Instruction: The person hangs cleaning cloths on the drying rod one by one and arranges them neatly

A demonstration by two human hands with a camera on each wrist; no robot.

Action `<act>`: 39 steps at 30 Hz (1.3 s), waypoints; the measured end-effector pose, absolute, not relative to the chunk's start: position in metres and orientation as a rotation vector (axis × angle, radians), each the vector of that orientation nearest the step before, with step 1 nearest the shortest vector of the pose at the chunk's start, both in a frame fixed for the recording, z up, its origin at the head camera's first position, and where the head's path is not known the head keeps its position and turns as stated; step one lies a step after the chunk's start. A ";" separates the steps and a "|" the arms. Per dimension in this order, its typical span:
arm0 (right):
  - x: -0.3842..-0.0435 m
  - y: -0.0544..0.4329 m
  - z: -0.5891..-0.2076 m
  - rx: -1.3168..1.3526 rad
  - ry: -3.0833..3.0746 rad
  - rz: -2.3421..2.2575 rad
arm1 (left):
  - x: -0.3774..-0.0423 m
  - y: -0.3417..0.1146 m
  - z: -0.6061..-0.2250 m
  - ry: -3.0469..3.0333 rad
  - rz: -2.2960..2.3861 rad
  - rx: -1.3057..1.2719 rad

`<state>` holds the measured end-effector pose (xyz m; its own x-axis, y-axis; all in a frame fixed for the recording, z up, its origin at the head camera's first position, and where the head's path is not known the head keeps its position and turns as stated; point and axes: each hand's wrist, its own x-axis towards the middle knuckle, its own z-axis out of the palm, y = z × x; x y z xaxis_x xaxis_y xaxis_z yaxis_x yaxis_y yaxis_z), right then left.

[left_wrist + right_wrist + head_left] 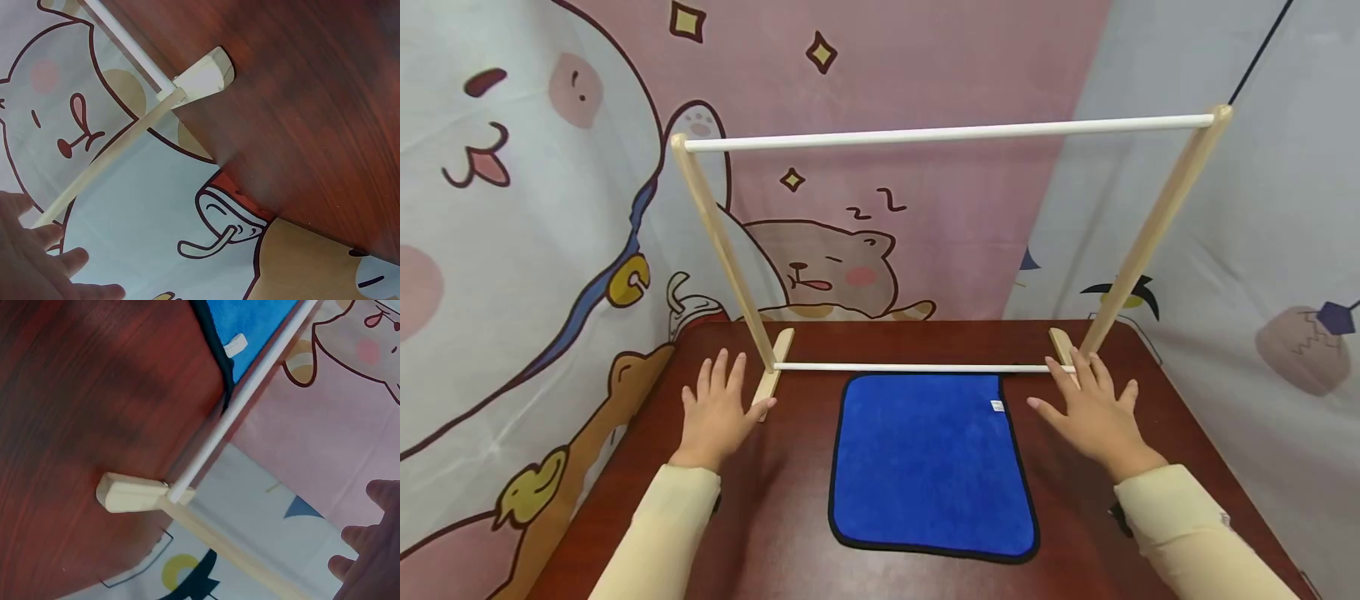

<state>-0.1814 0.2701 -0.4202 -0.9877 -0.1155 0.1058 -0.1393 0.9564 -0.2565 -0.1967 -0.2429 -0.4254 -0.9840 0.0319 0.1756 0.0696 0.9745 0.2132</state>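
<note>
A blue cloth [928, 467] with a black border and a small white tag lies flat on the dark red table. Behind it stands a wooden rack [722, 242] with a white top rod [947, 133] and a white lower rod [910, 367]. My left hand [715, 412], fingers spread, hovers near the rack's left foot [766, 387] and holds nothing. Spread likewise, my right hand [1101, 412] is by the rack's right foot [1062, 346], partly covering it; whether it touches the wood I cannot tell. Both wrist views show fingertips away from the cloth.
The brown-red table [790, 517] reaches back to a cartoon-printed curtain [895, 75], which also hangs along both sides. The rack's right post [1157, 225] leans outward in the head view.
</note>
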 end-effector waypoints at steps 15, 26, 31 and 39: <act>-0.204 0.251 -0.457 0.295 -3.033 0.499 | -0.239 -0.243 -0.395 -2.835 -0.383 -0.038; -0.211 0.227 -0.480 0.397 -3.001 0.522 | -0.259 -0.241 -0.382 -2.822 -0.418 -0.003; -0.216 0.218 -0.491 0.411 -2.996 0.533 | -0.267 -0.242 -0.376 -2.818 -0.503 0.036; -0.221 0.205 -0.505 0.401 -3.046 0.527 | -0.277 -0.245 -0.368 -2.790 -0.604 0.100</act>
